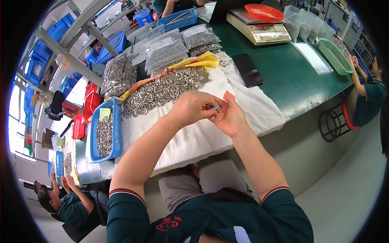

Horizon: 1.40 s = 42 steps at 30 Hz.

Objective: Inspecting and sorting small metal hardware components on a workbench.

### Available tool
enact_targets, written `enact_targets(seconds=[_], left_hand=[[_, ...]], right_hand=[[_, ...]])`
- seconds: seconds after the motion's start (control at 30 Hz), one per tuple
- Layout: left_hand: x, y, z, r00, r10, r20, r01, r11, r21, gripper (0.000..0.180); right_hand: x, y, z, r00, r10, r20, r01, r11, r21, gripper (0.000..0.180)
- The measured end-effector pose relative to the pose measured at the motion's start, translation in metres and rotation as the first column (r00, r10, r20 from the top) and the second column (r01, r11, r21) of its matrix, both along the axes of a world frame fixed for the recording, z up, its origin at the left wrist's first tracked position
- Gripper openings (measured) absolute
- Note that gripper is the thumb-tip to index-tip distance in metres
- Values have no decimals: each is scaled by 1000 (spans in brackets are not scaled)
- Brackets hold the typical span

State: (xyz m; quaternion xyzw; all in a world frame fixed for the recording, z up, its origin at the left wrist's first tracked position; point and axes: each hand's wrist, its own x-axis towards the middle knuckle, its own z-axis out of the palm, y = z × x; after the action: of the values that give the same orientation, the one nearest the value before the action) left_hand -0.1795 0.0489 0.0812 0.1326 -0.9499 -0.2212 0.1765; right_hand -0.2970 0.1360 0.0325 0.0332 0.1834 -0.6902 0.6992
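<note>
Above the white cloth (184,137), my two hands meet around a small round silvery metal part (213,107). My left hand (189,108) is closed, its thumb and fingers pinching that part. Palm up, my right hand (231,118) curls its fingers against the same part from the other side. An orange-red piece (229,96) shows at the tip of my right thumb; whether it is a finger cover or a loose scrap I cannot tell. Just beyond my hands lies a wide heap of small metal cylinders (166,90) on the cloth.
A blue basket (117,133) of metal parts stands at left. Filled clear bags (164,48) line the back, beside a black phone (247,70). Farther right are a scale (259,30) with an orange-red dish (264,13) and a green basket (335,56). Co-workers sit on both sides.
</note>
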Motion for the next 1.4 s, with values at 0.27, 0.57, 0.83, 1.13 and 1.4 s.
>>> enact_targets(seconds=[0.27,0.57,0.83,1.13,1.4], left_hand=[[1,5,4,979,167,-114,-140,968,210,25],[11,-5,-6,960,239,-145,-159,895,418,34],[31,0,-9,955,266,-129,-171,853,493,35],[28,12,-2,932,350,-98,-187,692,697,37],[65,-8,-29,782,589,-205,-93,436,895,41]], right_hand=[[0,-3,-2,993,27,-116,-29,999,-15,34],[-1,-4,-15,958,12,-286,-29,998,-56,18],[14,-6,-17,916,-23,-400,-3,998,-66,13],[6,-8,-20,861,-132,-491,-7,962,-272,9],[-23,-39,-27,478,-182,-859,200,975,-95,1]])
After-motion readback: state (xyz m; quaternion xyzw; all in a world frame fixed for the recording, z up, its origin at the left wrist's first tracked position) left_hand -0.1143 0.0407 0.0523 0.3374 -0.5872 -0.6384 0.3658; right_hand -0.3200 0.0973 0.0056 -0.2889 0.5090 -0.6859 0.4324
